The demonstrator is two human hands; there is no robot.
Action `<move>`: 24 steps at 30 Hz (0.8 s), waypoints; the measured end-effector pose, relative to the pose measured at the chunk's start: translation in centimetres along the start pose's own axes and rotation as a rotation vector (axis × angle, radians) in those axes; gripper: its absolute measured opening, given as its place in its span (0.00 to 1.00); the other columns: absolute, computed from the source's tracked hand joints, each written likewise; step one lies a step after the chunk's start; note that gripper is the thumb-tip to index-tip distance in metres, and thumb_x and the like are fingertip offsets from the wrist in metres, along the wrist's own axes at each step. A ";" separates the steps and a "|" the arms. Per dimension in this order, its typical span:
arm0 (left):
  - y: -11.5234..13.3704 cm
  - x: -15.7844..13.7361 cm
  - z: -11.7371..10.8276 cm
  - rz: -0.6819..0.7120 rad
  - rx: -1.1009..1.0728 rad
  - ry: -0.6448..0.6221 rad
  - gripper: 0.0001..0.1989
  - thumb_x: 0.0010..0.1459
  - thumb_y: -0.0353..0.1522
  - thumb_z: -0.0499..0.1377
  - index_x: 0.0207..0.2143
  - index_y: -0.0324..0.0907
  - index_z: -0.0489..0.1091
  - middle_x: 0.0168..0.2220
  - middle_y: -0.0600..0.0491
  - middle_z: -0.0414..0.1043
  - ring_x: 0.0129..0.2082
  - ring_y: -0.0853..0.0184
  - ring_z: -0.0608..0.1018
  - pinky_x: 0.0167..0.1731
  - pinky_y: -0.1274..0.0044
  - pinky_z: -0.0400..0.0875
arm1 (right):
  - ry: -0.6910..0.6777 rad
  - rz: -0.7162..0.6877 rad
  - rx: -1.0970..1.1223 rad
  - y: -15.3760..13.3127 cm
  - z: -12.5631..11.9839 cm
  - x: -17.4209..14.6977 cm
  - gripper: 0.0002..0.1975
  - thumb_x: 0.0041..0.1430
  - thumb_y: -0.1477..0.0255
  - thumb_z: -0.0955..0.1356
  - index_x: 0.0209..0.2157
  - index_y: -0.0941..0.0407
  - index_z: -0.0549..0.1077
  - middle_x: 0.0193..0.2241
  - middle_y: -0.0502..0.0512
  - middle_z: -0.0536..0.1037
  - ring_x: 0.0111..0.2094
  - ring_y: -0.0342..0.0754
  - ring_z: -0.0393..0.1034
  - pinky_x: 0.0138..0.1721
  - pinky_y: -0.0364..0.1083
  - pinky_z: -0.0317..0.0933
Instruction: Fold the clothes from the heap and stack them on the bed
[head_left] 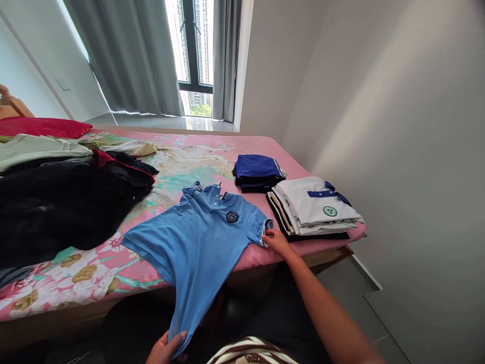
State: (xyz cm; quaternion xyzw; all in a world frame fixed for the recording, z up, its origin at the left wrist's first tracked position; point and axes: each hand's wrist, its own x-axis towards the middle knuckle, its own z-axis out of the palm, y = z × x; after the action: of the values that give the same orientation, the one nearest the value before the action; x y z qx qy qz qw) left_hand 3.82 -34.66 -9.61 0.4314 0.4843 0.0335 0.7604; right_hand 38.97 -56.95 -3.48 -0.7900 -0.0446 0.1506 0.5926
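- In the head view, the light-blue polo shirt [212, 227] is lying badge side up across the near edge of the bed [136, 275], its lower part hanging over.
- The left hand [166, 346] is clamping a hem corner between thumb and fingers, off the bed.
- The right hand [278, 242] is pinching the cuff [264, 235] of the nearer sleeve, beside the stack topped by a white shirt [322, 202].
- For good handling, both hands should be pulling gently and evenly, keeping that side seam straight without stretching the knit; wrinkles across the body are calling for smoothing, and the overhanging hem could be dragging the shirt off.
- The flowered pink sheet [265, 146] is covering the bed; a folded blue-and-dark pile [257, 169] is sitting behind the white-topped stack, and a loose dark heap [68, 202] is spreading at left.
- Beyond, grey curtains [132, 55] are flanking a bright window [195, 45]; a pale wall [397, 126] is rising at right above grey floor tiles [379, 323].
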 end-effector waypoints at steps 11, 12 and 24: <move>0.2 -0.9 1.3 -0.063 -0.070 -0.031 0.21 0.29 0.31 0.72 0.26 0.38 0.67 0.21 0.53 0.71 0.20 0.67 0.73 0.26 0.74 0.70 | -0.060 -0.045 -0.310 1.5 -0.1 -2.4 0.15 0.44 0.58 0.69 0.24 0.56 0.72 0.22 0.50 0.73 0.26 0.45 0.67 0.27 0.42 0.57; 0.4 -1.3 1.5 -0.077 -0.060 -0.047 0.21 0.29 0.31 0.72 0.27 0.37 0.68 0.22 0.51 0.73 0.20 0.66 0.74 0.27 0.73 0.70 | -0.056 -0.032 -0.306 1.7 0.2 -2.8 0.15 0.45 0.58 0.69 0.25 0.56 0.72 0.21 0.49 0.73 0.24 0.44 0.66 0.25 0.41 0.56; 0.9 -2.0 2.1 -0.107 -0.049 -0.082 0.20 0.30 0.32 0.72 0.25 0.38 0.67 0.22 0.47 0.75 0.19 0.66 0.74 0.24 0.75 0.69 | 0.132 -0.019 -0.293 3.6 -1.1 -6.3 0.20 0.52 0.55 0.60 0.37 0.56 0.69 0.24 0.51 0.74 0.21 0.45 0.67 0.22 0.43 0.59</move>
State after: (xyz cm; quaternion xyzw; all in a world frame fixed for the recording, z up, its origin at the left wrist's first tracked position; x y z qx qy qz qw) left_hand 4.66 -36.33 -7.26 0.3872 0.4742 -0.0129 0.7906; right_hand 32.90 -60.59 -5.46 -0.8757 -0.0346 0.0845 0.4742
